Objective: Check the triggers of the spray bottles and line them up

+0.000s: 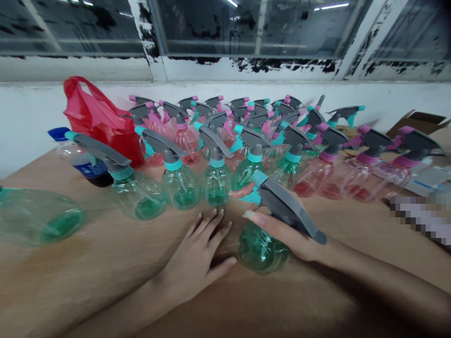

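Observation:
My right hand [282,230] is wrapped round the neck of a green spray bottle [260,251], just under its grey and turquoise trigger head. The bottle's lower body shows beneath my fingers, close to the tabletop; whether it touches the wood I cannot tell. To its left, my left hand [200,253] lies palm down on the table [116,281] with its fingers spread, holding nothing. Beyond my fingertips stands a row of spray bottles, among them a clear green one [217,188] and another green one [181,190].
Several pink spray bottles [362,176] stand at the right and behind. A red plastic bag [105,126] and a dark-filled bottle with a blue label [89,166] are at the left. A green spray bottle [38,216] is at the left edge. An open cardboard box [416,124] sits back right.

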`<state>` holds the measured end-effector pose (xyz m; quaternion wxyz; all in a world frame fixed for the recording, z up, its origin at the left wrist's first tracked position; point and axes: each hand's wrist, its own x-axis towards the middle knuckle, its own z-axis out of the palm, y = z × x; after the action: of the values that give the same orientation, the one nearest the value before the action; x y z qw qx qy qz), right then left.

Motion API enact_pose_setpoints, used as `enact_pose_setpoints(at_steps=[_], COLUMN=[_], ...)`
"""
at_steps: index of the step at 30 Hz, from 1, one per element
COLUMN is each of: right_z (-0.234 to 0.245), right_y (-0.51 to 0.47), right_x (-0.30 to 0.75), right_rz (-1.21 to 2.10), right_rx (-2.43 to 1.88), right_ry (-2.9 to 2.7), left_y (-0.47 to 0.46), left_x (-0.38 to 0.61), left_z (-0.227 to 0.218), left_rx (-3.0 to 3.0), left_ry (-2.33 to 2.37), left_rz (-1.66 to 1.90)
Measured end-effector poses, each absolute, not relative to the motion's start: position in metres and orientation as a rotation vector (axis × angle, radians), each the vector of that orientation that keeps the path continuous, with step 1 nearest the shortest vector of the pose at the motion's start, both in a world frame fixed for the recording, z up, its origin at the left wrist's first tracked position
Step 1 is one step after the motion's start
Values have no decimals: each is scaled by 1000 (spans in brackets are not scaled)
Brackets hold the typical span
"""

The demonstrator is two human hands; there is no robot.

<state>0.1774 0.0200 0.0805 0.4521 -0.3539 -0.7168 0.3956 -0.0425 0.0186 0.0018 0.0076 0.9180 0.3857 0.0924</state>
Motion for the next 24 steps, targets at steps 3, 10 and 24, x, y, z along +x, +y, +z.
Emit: enact_pose_setpoints(at_steps=[3,10,24], right_z=[80,78,78], right_y=[21,22,23], right_x=[177,180,180], right_rz=[951,875,986], right_rx=[-861,-893,-820], right_ry=[-1776,-1802,-1785], left_y=[19,19,15], left_x=[-42,-43,-40], left_z=[3,2,9], left_rx=[2870,2863,2762], left_ry=[1208,1190,1133], left_rz=[282,316,392])
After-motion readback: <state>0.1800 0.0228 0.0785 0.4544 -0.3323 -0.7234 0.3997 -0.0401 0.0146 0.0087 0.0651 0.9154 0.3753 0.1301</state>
